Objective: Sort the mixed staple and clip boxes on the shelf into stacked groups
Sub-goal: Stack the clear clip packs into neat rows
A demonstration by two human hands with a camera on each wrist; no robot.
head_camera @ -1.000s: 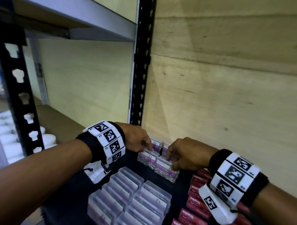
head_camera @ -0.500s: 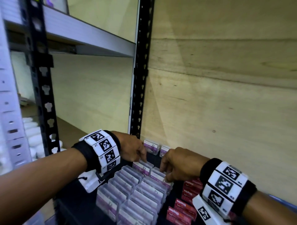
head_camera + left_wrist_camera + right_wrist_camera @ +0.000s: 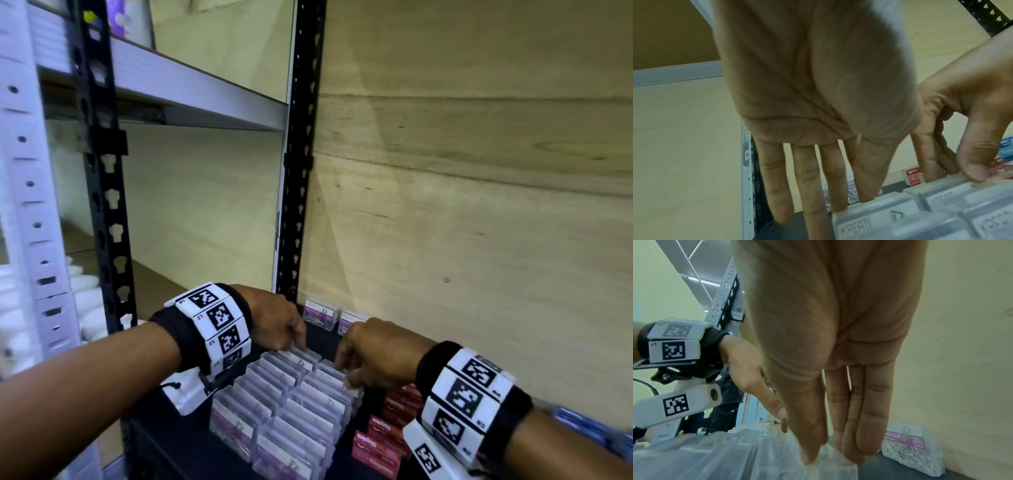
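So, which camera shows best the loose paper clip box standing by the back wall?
The right wrist view: the paper clip box fills the lower right, its purple label readable and clips visible. The head view shows two such boxes small and far. In the left wrist view the left hand's fingers mostly hide them.

Clear paper-clip boxes [image 3: 287, 407] packed in two rows – exact count unclear. Two more paper-clip boxes [image 3: 320, 313] against back wall. Red staple boxes [image 3: 387, 435] – at least four visible. Two hands in view.
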